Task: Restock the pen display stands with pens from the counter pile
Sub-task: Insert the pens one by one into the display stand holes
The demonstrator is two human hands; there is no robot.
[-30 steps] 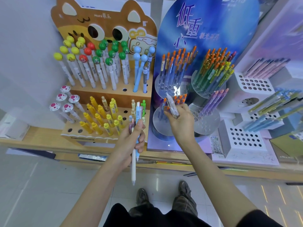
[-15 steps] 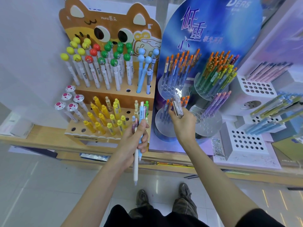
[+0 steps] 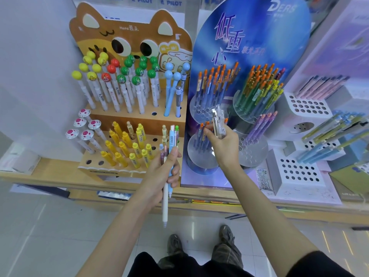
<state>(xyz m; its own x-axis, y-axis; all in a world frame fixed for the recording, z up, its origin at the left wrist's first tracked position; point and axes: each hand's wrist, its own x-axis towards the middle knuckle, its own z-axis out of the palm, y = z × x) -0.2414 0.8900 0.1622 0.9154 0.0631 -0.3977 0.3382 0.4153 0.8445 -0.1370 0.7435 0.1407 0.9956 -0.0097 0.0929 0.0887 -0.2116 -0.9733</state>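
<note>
Though blurred, clear pens [image 3: 218, 124] in fingers [image 3: 209, 133].

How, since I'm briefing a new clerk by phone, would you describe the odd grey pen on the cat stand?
Find the brown cat-faced stand left of the blue display. On its upper tier, far right, stand light-blue ball-topped pens. The grey pen among them sits lower, is darker and has no ball on top.

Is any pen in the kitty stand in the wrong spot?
Maybe two. A grey pen with no ball top stands among the blue ball-topped pens, and lower down a beige pen sits among the yellow pens.
</note>
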